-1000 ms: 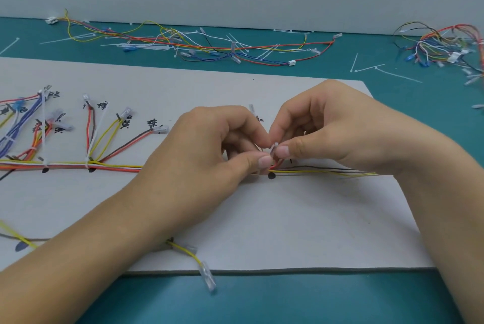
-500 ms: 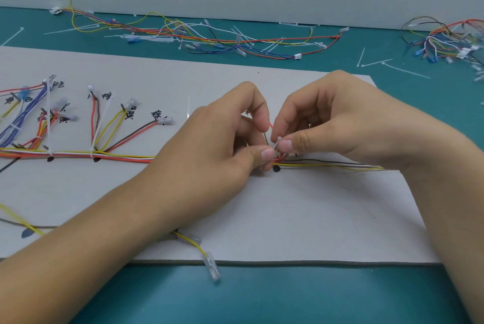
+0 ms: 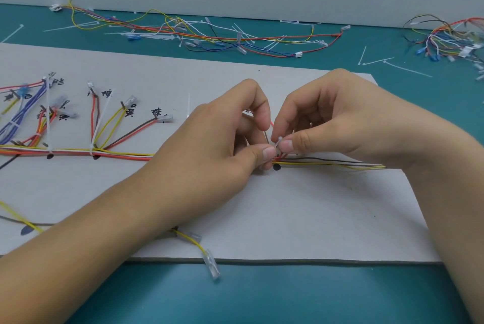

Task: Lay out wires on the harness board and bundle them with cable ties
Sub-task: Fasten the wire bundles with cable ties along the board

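Bright even light, soft edge blur

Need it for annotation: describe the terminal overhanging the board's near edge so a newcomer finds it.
Find the grey board on the teal table. At its near edge, a yellow wire runs from under the left forearm and ends in a clear terminal. It alone overhangs that edge.

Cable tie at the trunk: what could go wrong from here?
The right hand pinches the cable tie by fingertips only; it may slip before locking.
The left hand pinches the trunk wires beside the black dot; the tie could cinch off the mark.
The left forearm lies over the yellow wire overhanging the board edge; it may drag.
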`<action>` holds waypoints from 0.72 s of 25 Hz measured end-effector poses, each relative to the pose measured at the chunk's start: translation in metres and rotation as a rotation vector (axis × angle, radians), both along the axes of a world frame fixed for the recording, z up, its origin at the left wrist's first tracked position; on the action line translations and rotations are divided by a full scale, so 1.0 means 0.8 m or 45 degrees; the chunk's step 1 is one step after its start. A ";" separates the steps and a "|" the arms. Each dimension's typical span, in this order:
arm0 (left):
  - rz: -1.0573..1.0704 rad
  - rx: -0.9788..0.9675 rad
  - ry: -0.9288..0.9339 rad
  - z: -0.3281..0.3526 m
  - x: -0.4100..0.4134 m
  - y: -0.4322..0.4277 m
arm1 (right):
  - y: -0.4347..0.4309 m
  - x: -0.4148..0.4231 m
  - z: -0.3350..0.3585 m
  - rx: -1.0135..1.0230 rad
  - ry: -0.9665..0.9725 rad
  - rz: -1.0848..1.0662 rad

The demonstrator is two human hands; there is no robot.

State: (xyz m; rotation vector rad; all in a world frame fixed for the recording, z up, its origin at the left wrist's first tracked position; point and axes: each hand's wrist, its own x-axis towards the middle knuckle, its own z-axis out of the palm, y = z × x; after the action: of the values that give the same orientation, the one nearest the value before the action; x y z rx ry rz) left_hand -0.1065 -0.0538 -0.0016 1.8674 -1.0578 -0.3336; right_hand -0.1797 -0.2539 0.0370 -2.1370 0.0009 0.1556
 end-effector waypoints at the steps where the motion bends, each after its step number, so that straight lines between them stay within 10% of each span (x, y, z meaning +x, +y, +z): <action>1: -0.001 -0.002 0.003 0.000 0.000 0.000 | 0.000 0.000 0.000 -0.002 0.000 0.006; 18: -0.013 -0.031 -0.035 -0.001 0.001 0.001 | 0.000 0.001 -0.005 -0.198 -0.024 0.076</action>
State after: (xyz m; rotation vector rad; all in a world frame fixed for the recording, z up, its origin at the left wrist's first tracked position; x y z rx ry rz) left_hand -0.1060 -0.0530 -0.0020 1.8503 -1.0859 -0.3001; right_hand -0.1792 -0.2537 0.0331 -2.2952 -0.0635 0.1751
